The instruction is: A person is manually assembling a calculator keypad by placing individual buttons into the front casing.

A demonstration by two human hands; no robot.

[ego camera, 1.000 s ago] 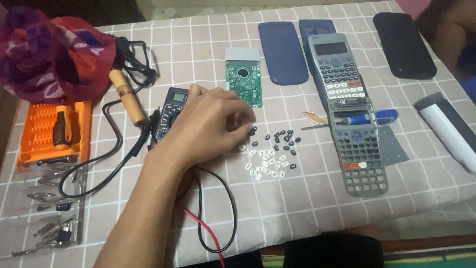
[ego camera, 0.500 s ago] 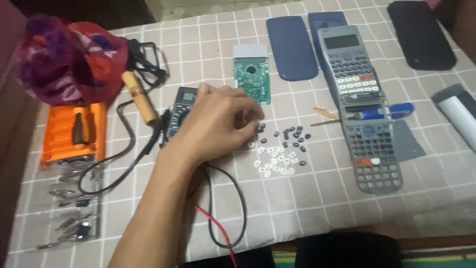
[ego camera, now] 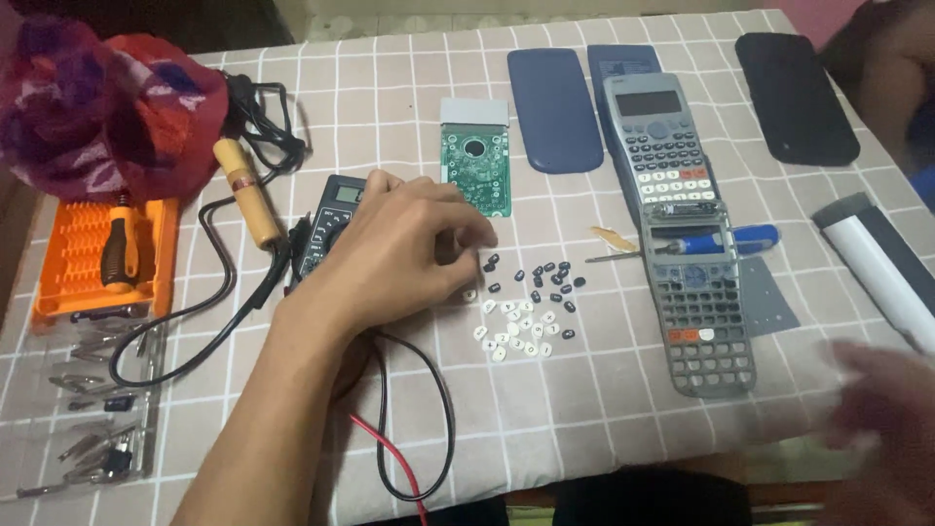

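Left hand [ego camera: 409, 248]: laid palm-down near the desk's [ego camera: 604, 419] middle, fingers curled onto the small black and white keycaps [ego camera: 526, 312]; whether one is pinched cannot be told. Multimeter [ego camera: 326, 219]: partly covered beneath that hand. Green circuit board [ego camera: 475, 166]: placed toward the far edge. Grey key frame [ego camera: 701, 312]: set right of the keycaps. Right hand [ego camera: 881, 419]: blurred at the near right corner, grip cannot be told.

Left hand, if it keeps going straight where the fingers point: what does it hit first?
The left hand points right across the checked cloth. First in line are the small dark keys, right at its fingertips, with the white keys just below. Height above them is unclear.
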